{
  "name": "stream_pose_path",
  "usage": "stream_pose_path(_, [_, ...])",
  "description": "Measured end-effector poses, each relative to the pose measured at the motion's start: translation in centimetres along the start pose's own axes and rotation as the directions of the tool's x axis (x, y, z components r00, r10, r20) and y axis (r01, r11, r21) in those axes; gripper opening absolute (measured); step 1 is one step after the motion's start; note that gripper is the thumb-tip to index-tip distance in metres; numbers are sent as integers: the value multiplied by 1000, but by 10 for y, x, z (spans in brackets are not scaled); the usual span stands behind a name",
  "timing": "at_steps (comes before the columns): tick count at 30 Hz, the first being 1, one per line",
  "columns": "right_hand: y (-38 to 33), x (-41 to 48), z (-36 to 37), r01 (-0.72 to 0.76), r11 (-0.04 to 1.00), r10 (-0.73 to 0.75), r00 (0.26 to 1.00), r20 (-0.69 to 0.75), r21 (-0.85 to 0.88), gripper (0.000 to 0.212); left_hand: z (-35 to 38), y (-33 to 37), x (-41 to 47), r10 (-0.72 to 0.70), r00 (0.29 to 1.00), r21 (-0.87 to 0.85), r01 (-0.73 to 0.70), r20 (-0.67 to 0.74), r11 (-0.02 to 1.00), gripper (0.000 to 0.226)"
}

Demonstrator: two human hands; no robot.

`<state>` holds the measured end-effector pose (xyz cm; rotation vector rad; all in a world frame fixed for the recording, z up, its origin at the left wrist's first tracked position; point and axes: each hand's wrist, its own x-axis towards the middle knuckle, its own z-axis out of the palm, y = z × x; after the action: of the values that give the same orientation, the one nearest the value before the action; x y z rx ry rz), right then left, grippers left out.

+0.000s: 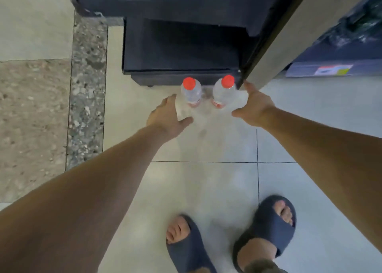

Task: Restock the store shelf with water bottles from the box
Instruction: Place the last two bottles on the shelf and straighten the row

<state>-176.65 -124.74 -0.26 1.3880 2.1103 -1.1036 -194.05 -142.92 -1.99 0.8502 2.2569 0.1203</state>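
Observation:
Two clear water bottles with red caps are held side by side above the tiled floor, caps pointing away from me. My left hand (166, 115) wraps the lower body of the left bottle (191, 92), with the thumb underneath. My right hand (255, 105) grips the lower body of the right bottle (224, 91) in the same way. Both bottles hang just in front of the bottom step of a dark shelf unit (182, 45). No box is in view.
A grey upright panel (289, 30) stands close to my right hand. Behind it lies a blue wrapped pack with a label (332, 70). My feet in dark blue slippers (266, 229) stand on the pale tiles. A speckled stone strip (86, 90) runs along the left.

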Motion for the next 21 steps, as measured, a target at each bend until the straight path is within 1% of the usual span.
stream_pose_path(3, [7,35,22,84,996,-85,996,23,22,116,23,-8,30,-2,1000,-91,0,-18,996,110])
stream_pose_path(5, [7,48,34,143,983,-144,989,5,118,122,33,-7,46,-25,998,-231,10,-60,973,114])
stream_pose_path(6, [8,54,40,169,968,-166,986,-32,184,119,35,-5,52,-37,995,-308,8,-90,951,115])
stream_pose_path(8, [11,63,49,206,932,-179,977,-116,299,101,38,-3,64,-55,986,-411,-13,-155,912,113])
stream_pose_path(10, [13,67,55,219,912,-166,970,-176,346,80,40,1,72,-57,977,-443,-42,-207,896,95])
stream_pose_path(11, [14,67,56,223,907,-164,968,-188,356,74,41,3,75,-57,973,-442,-50,-225,896,86])
stream_pose_path(13, [16,67,56,229,899,-169,968,-188,372,71,45,8,76,-61,968,-462,-60,-243,885,74])
stream_pose_path(16, [14,68,53,207,908,-161,975,-153,365,72,51,13,76,-104,966,-524,-38,-239,851,64])
stream_pose_path(19, [11,73,49,193,915,-167,980,-103,353,74,52,14,77,-117,961,-530,-36,-251,847,66])
stream_pose_path(21, [8,76,45,207,917,-187,978,-90,340,72,52,12,78,-112,958,-526,-45,-264,850,66])
